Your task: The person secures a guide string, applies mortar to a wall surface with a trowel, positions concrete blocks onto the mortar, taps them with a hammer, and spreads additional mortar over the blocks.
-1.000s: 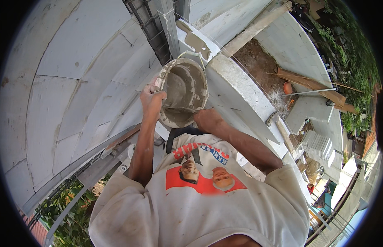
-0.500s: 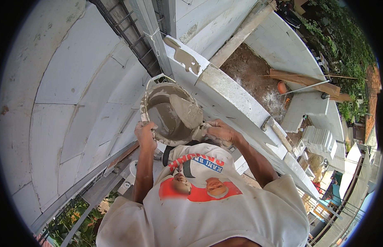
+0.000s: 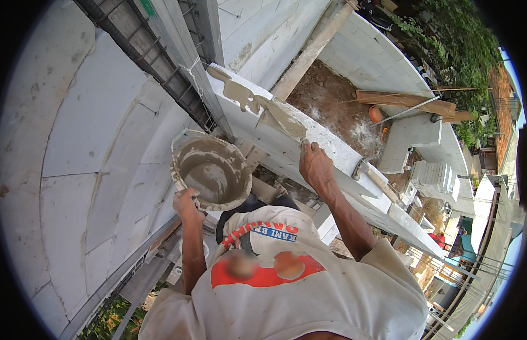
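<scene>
My left hand (image 3: 188, 205) is closed on the rim of a round, mortar-smeared bucket (image 3: 236, 160), held against the left side of my body. Grey wet mortar (image 3: 209, 180) coats its inside and lies at the bottom. Stretched out to the right, my right hand (image 3: 317, 164) grips the handle of a trowel (image 3: 283, 122). Its blade is covered with mortar and rests at the top edge of a low white block wall (image 3: 335, 146). Just beyond the blade, a patch of wet mortar (image 3: 238, 93) lies on the wall top. The trowel's handle is mostly hidden in my fingers.
A tall white block wall (image 3: 76, 141) rises close on my left. A steel rebar cage (image 3: 153, 56) and a metal post (image 3: 181, 48) stand ahead. Beyond the low wall are bare soil (image 3: 331, 93), wooden planks (image 3: 405, 102) and stacked white blocks (image 3: 433, 178).
My right hand has moved with the trowel from the bucket out to the wall top on the right. The bucket has shifted slightly, and its inside shows more fully.
</scene>
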`<action>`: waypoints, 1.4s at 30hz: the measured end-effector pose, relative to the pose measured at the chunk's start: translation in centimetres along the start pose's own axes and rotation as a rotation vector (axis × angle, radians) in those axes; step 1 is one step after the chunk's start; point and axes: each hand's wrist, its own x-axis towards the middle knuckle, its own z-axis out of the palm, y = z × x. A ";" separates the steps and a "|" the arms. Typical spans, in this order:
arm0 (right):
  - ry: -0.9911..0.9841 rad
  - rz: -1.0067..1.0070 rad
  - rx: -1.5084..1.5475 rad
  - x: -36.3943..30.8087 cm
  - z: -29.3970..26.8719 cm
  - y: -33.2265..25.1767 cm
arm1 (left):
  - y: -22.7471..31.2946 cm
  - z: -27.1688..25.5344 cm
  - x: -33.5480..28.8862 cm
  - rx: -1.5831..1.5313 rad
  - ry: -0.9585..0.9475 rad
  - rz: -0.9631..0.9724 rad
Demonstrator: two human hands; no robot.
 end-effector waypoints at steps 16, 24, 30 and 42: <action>-0.173 -0.229 0.236 -10.1 3.4 0.4 | 1.0 1.7 -0.8 0.202 -0.085 0.053; -0.419 -0.506 -0.295 -3.6 8.5 -8.6 | 2.2 5.7 -7.1 0.390 -0.157 0.336; -0.650 -0.822 -0.035 -7.4 4.1 -4.2 | -0.2 6.3 -9.3 0.204 -0.093 0.371; -1.053 -0.029 1.207 -10.9 1.5 5.2 | -5.3 4.2 -13.3 0.050 -0.016 0.116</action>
